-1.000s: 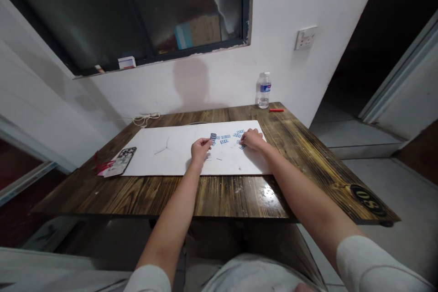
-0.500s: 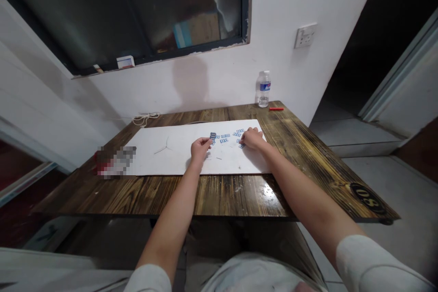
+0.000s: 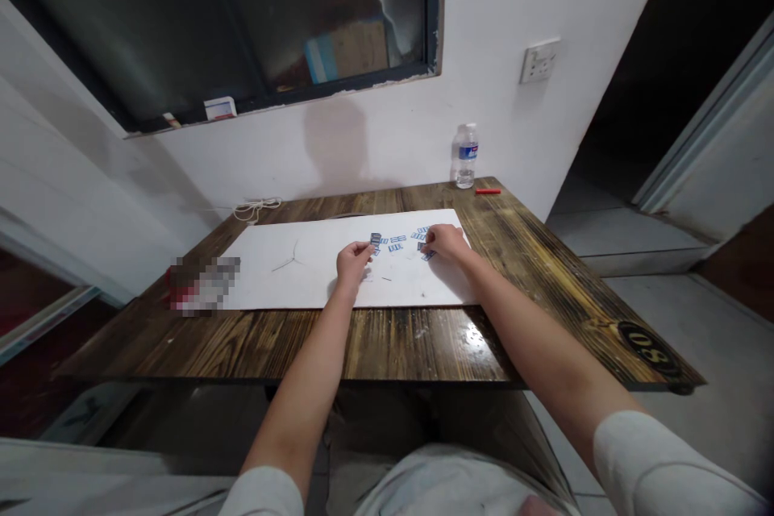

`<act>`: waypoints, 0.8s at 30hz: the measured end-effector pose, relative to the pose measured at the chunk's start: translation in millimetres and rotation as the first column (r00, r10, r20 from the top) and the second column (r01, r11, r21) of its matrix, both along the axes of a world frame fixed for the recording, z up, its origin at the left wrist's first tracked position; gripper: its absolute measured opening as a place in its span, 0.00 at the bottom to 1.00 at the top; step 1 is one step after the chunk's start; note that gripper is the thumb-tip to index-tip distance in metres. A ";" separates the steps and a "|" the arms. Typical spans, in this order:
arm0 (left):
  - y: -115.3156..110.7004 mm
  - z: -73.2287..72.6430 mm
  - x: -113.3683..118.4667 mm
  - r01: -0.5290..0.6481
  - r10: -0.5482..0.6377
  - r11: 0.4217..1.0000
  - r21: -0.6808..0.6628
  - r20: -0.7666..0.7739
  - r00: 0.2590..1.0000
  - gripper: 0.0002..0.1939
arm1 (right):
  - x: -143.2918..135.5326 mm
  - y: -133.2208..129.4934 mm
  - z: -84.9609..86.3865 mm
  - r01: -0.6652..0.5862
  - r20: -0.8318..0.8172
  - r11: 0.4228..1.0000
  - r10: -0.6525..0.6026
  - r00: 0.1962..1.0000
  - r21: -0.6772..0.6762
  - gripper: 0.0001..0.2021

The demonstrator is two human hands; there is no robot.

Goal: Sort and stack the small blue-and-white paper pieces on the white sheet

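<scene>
My left hand [image 3: 351,264] is closed in a pinch above the white board [image 3: 314,274]. Between its thumb and fingers is a small dark piece with blue markings [image 3: 376,239], held up on edge. To the right, my right hand [image 3: 446,242] is also closed, its fingertips pinching another small dark-blue piece [image 3: 422,247] close to the board. Several flat blue-and-white pieces [image 3: 397,240] lie on the board between and around the hands. Some are partly covered by the fingers. What the pieces are is too small to tell.
The board lies on a dark wooden table [image 3: 302,347]. A plastic bottle [image 3: 466,157] and a red pen-like stick [image 3: 488,191] stand and lie at the back right. A white cord [image 3: 257,208] is coiled at the back left, near a blurred-out object [image 3: 205,286].
My right hand has shifted slightly, and a dark piece now shows tilted at its fingertips. My left hand stays put with its piece.
</scene>
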State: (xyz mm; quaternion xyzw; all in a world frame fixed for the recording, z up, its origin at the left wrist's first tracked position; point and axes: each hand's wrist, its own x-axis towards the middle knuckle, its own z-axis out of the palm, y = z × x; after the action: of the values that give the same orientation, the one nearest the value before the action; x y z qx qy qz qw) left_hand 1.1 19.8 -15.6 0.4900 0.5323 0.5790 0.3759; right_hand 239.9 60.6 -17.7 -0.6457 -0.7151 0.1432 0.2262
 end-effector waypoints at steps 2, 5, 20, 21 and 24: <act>-0.1 0.0 0.0 -0.003 0.003 1.000 -0.001 0.001 1.000 0.15 | 1.6 1.8 -0.6 -0.003 -0.092 0.999 0.007 0.996 0.046 0.07; -0.5 0.7 0.3 -0.005 0.005 1.000 -0.004 0.006 1.000 0.15 | 1.3 5.6 -2.5 -0.001 -0.298 0.993 0.037 0.954 0.117 0.07; -2.0 -0.3 -0.1 0.031 -0.030 0.999 -0.032 0.027 0.999 0.17 | -60.9 -23.4 10.1 -0.257 -0.900 0.960 0.203 0.385 0.106 0.21; -2.3 -0.1 -0.1 0.039 -0.038 0.999 -0.029 0.028 0.999 0.17 | -64.0 -25.0 9.9 -0.270 -0.901 0.958 0.199 0.385 0.096 0.21; -2.8 1.0 0.6 0.062 -0.061 0.998 -0.027 0.034 0.998 0.17 | -69.9 -26.7 6.4 -0.285 -0.902 0.956 0.183 0.391 0.071 0.21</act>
State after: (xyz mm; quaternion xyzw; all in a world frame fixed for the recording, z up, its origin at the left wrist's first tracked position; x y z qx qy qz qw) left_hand 1.7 17.0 -14.6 0.4909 0.5188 0.5678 0.4092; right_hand 170.1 33.9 -11.3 -0.3715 -0.5584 0.5296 0.5193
